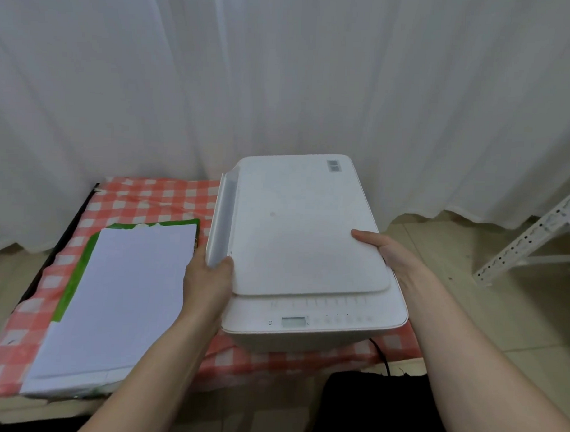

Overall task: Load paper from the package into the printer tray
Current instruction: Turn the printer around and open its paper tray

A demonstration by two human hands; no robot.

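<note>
Printer (pixel 308 242): between my hands, on the tabletop (pixel 142 198). My left hand (pixel 207 277) grips its left edge, thumb over the top beside the folded tray (pixel 222 220); my right hand (pixel 386 248) clasps its right edge, thumb flat on the lid. White matte plastic, rounded corners, small display and a button row along the front.

Paper (pixel 122 294): left of the printer, just beside my left hand. Smooth white stack lying in a torn green package (pixel 78 273).

Tabletop: red-and-white checked cloth, wrinkled.
</note>
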